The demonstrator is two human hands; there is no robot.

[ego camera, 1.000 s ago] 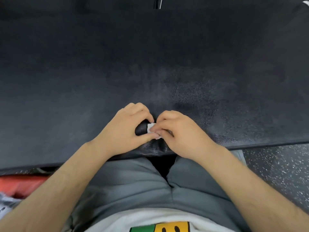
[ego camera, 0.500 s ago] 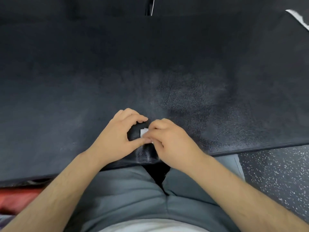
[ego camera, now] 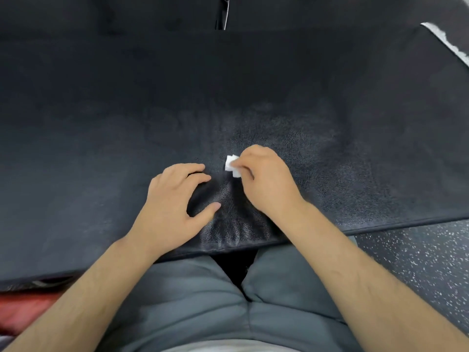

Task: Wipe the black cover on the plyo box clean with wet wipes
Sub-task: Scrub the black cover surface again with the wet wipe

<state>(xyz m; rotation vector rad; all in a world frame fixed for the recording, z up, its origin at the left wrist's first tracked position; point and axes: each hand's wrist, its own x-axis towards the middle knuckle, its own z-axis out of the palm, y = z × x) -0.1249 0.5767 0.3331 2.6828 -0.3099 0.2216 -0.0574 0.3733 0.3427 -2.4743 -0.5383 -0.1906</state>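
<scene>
The black textured cover (ego camera: 127, 110) of the plyo box fills most of the view. It shines damp and is wrinkled near its front edge between my hands. My right hand (ego camera: 266, 181) pinches a small folded white wet wipe (ego camera: 232, 166) and holds it against the cover. Just to its left, my left hand (ego camera: 175, 201) rests on the cover with spread, slightly bent fingers, holding nothing. A gap of cover separates the two hands.
A speckled dark floor (ego camera: 418, 262) lies to the right of the box. Something red (ego camera: 22, 308) shows under the box's front edge at lower left. A white torn strip (ego camera: 446, 43) lies at the far right corner. My grey trousers (ego camera: 203, 301) are against the front edge.
My hands were together, both pinching the small wipe near the front edge. Now the left hand has let go and spread on the cover; the right hand carried the wipe further onto the cover.
</scene>
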